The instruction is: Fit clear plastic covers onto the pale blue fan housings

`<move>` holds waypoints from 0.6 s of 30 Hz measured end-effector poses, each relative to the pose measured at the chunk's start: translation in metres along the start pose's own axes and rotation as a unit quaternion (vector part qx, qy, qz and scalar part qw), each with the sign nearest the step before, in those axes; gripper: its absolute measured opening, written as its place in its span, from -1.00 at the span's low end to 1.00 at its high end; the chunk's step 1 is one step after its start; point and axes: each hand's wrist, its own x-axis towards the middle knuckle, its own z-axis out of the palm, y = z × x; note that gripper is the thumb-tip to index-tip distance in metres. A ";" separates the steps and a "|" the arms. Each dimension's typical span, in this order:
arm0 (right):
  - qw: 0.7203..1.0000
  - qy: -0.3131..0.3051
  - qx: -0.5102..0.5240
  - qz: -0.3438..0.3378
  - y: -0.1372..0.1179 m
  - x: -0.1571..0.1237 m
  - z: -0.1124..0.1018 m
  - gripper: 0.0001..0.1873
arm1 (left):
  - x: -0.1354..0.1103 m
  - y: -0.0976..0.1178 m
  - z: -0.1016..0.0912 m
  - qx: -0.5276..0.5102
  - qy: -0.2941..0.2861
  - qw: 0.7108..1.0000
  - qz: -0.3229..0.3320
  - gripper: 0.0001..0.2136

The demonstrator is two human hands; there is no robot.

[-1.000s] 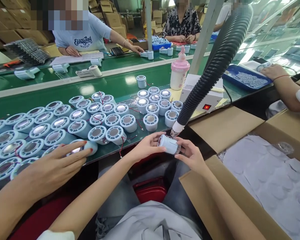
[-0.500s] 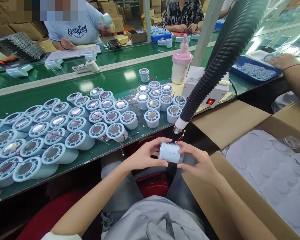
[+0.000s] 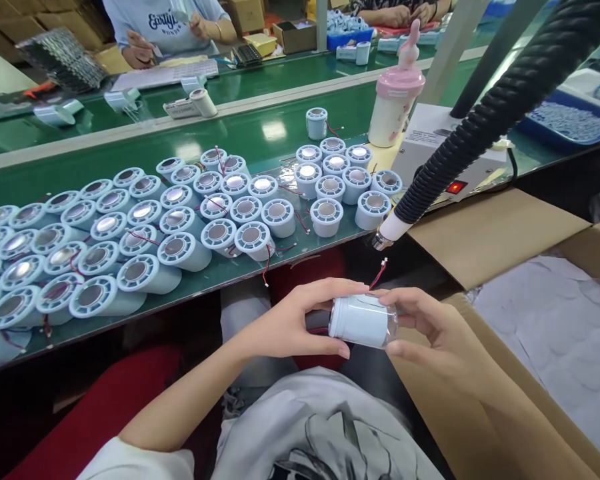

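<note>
Between my two hands, above my lap, lies a light blue cylinder on its side, with a clear plastic cup around its right end. My left hand grips the blue rim end, thumb below and fingers above. At the clear end, my right hand pinches the cup between thumb and fingers. A red and black wire with a white plug sticks up behind the cylinder. Just above hangs the metal-tipped nozzle of a black ribbed hose.
Rows of similar blue cylinders stand along the green bench. A grey box with a lit red switch and a pink-lidded cup stand behind the hose. An open carton holding white sheets is at right. Co-workers sit across the bench.
The clear cup shows more around the cylinder's right end, and my right hand has shifted outward. My view has tilted down and turned left.
</note>
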 end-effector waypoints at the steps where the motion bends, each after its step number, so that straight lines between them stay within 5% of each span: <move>1: 1.000 -0.001 0.009 0.012 -0.002 0.000 0.000 -0.62 | -0.001 0.000 0.000 0.006 0.000 1.000 0.000 -0.32; 18: 0.961 -0.027 0.227 0.154 -0.003 0.005 0.011 -0.63 | -0.011 0.003 0.003 0.026 0.000 0.999 0.027 -0.32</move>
